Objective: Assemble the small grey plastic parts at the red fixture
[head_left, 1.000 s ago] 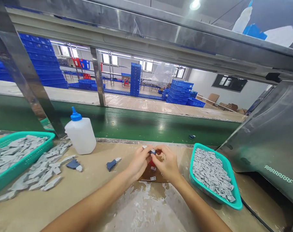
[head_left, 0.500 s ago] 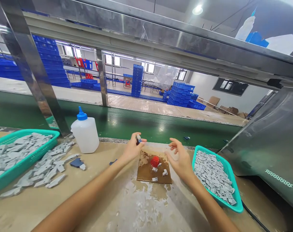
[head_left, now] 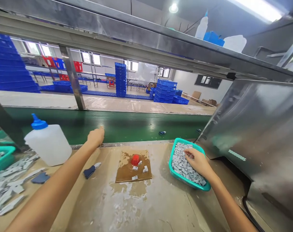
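Observation:
My left hand (head_left: 96,136) is stretched out over the green conveyor belt (head_left: 122,125), its fingers curled closed; whatever they hold is hidden. My right hand (head_left: 197,161) reaches into the right teal basket (head_left: 171,167), which is full of small grey plastic pieces (head_left: 185,166). Its fingers and thumb are bent together at the pieces, and I cannot see what lies between them. Between the hands a wet brown board (head_left: 123,175) carries a small red cap-like cup (head_left: 135,159) and several small grey pieces. A dark blue part with a grey end (head_left: 89,171) lies below my left forearm's far end.
A white squeeze bottle (head_left: 52,145) with a blue nozzle stands at the left. Beside it are a pile of larger grey parts (head_left: 13,183) and another teal basket (head_left: 3,151). One dark part (head_left: 162,132) lies on the belt. A metal housing (head_left: 257,135) bounds the right side.
My left hand has moved from near the board, where it held a small grey-and-dark-blue part, out over the belt. My right hand has gone from beside the board into the right basket. The view has turned right.

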### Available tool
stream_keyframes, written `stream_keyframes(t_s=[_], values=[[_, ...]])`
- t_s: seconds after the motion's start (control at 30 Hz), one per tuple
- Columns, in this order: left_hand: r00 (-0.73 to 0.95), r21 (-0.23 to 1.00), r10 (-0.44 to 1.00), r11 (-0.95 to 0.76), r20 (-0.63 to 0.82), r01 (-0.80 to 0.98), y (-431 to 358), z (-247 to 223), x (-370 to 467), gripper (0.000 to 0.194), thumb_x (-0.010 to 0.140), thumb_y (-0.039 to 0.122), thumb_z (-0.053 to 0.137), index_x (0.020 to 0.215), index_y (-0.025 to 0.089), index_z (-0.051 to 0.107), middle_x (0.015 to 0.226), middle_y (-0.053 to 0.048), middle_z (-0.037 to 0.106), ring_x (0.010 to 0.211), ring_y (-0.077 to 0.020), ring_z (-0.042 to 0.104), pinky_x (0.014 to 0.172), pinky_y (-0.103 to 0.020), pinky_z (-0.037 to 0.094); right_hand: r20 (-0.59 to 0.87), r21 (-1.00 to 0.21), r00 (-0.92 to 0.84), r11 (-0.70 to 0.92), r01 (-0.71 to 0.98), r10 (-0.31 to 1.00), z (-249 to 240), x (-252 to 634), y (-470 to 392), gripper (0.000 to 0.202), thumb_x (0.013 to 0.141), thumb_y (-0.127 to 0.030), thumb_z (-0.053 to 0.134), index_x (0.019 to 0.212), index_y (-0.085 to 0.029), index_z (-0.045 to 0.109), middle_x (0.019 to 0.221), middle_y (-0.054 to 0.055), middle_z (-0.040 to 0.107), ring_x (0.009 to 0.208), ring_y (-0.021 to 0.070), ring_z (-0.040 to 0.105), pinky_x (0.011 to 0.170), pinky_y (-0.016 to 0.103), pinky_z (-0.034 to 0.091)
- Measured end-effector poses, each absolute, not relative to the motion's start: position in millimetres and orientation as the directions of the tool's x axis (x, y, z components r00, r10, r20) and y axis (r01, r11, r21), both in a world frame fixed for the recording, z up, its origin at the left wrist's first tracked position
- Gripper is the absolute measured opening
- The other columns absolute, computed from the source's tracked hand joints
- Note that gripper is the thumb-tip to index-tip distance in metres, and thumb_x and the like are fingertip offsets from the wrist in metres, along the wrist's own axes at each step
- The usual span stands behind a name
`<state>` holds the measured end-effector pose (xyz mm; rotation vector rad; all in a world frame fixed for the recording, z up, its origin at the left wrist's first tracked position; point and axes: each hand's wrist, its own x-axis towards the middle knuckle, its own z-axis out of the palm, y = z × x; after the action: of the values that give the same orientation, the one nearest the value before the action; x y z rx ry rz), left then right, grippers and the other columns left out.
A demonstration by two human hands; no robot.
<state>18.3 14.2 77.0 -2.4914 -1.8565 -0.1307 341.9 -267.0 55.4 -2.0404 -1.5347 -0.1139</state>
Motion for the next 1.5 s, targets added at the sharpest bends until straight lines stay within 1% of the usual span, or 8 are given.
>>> stream_keyframes(t_s=[0.43, 0.6, 0.73, 0.83, 1.0, 1.17, 1.33, 1.5], values=[[0.127, 0.066, 0.987, -0.134, 0.098, 0.989, 28.4, 60.1, 30.8, 0.063, 0.073, 0.010, 0.041, 0.132, 0.003, 0.021, 0.123, -0.034, 0.036, 0.113, -0.0423, 0.037, 0.082, -0.055, 0.032, 0.238, -0.140, 0.253, -0.225, 0.964, 0.938, 56.0, 332.3, -234.7, 0.026, 0.060, 0.003, 0.041, 0.066, -0.014, 0.060, 0.067, 0.008, 0.060, 0.066, 0.0177, 0.053, 0.059, 0.026, 0.036], [0.534, 0.191, 0.842, -0.538, 0.073, 0.821, 12.8, 72.9, 110.3, 0.061, 0.077, 0.011, 0.039, 0.134, 0.012, 0.019, 0.137, -0.027, 0.015, 0.124, -0.0404, 0.019, 0.088, -0.057, 0.025, 0.266, -0.172, 0.229, -0.188, 0.967, 0.936, 55.8, 335.1, -234.4, 0.027, 0.063, 0.001, 0.039, 0.068, -0.014, 0.061, 0.068, 0.008, 0.058, 0.069, 0.0190, 0.053, 0.061, 0.027, 0.038], [0.735, 0.298, 0.678, -0.704, 0.011, 0.645, -4.8, 72.0, 187.6, 0.050, 0.075, 0.011, 0.044, 0.121, 0.029, 0.042, 0.138, -0.007, 0.027, 0.125, -0.0251, 0.026, 0.096, -0.039, 0.027, 0.351, -0.308, 0.293, -0.186, 0.933, 0.889, 62.8, 333.5, -235.4, 0.022, 0.066, -0.005, 0.040, 0.067, -0.015, 0.059, 0.067, 0.005, 0.057, 0.064, 0.0172, 0.053, 0.059, 0.027, 0.041], [0.771, 0.396, 0.635, -0.696, -0.049, 0.599, -11.9, 67.2, 218.4, 0.041, 0.066, 0.010, 0.057, 0.105, 0.022, 0.055, 0.123, -0.013, 0.047, 0.114, -0.0283, 0.041, 0.090, -0.038, 0.034, 0.382, -0.445, 0.354, -0.166, 0.880, 0.854, 67.2, 332.6, -236.3, 0.017, 0.068, -0.011, 0.043, 0.069, -0.015, 0.059, 0.070, 0.006, 0.059, 0.064, 0.0168, 0.055, 0.062, 0.029, 0.044], [0.717, 0.588, 0.697, -0.571, -0.022, 0.573, -10.5, 68.3, 203.9, 0.030, 0.053, 0.000, 0.059, 0.080, 0.013, 0.057, 0.094, -0.015, 0.059, 0.097, -0.0305, 0.052, 0.083, -0.039, 0.037, 0.336, -0.651, 0.450, -0.141, 0.746, 0.827, 69.0, 331.2, -237.2, 0.011, 0.066, -0.022, 0.052, 0.069, -0.017, 0.061, 0.068, 0.005, 0.062, 0.064, 0.0184, 0.058, 0.063, 0.032, 0.047], [0.624, 0.843, 0.781, -0.361, 0.040, 0.399, -34.0, 80.9, 135.2, 0.017, 0.067, 0.013, 0.047, 0.084, 0.015, 0.049, 0.077, -0.006, 0.056, 0.079, -0.0170, 0.056, 0.069, -0.028, 0.043, 0.417, -0.761, 0.387, 0.083, 0.643, 0.823, 73.0, 309.9, -239.6, 0.008, 0.067, -0.023, 0.054, 0.065, -0.019, 0.061, 0.072, 0.004, 0.062, 0.067, 0.0171, 0.059, 0.064, 0.030, 0.051], [0.652, 0.950, 0.751, 0.270, -0.108, -0.154, -105.7, 86.6, 58.3, 0.013, 0.063, 0.019, 0.055, 0.067, 0.016, 0.044, 0.070, -0.001, 0.053, 0.064, -0.0093, 0.051, 0.054, -0.020, 0.038, 0.594, -0.669, 0.163, 0.371, 0.644, 0.788, 82.9, 247.6, -232.8, 0.008, 0.068, -0.015, 0.055, 0.065, -0.020, 0.062, 0.075, 0.004, 0.062, 0.073, 0.0156, 0.059, 0.059, 0.025, 0.051], [0.770, 0.943, 0.626, 0.315, -0.123, -0.105, -144.6, 91.1, 38.2, 0.022, 0.061, 0.029, 0.065, 0.073, 0.015, 0.052, 0.069, 0.002, 0.054, 0.057, -0.0055, 0.045, 0.055, -0.020, 0.036, 0.696, -0.484, -0.066, 0.536, 0.692, 0.715, 95.2, 182.9, -212.8, 0.015, 0.070, -0.007, 0.053, 0.069, -0.019, 0.062, 0.075, 0.002, 0.065, 0.071, 0.0127, 0.060, 0.064, 0.023, 0.050]])
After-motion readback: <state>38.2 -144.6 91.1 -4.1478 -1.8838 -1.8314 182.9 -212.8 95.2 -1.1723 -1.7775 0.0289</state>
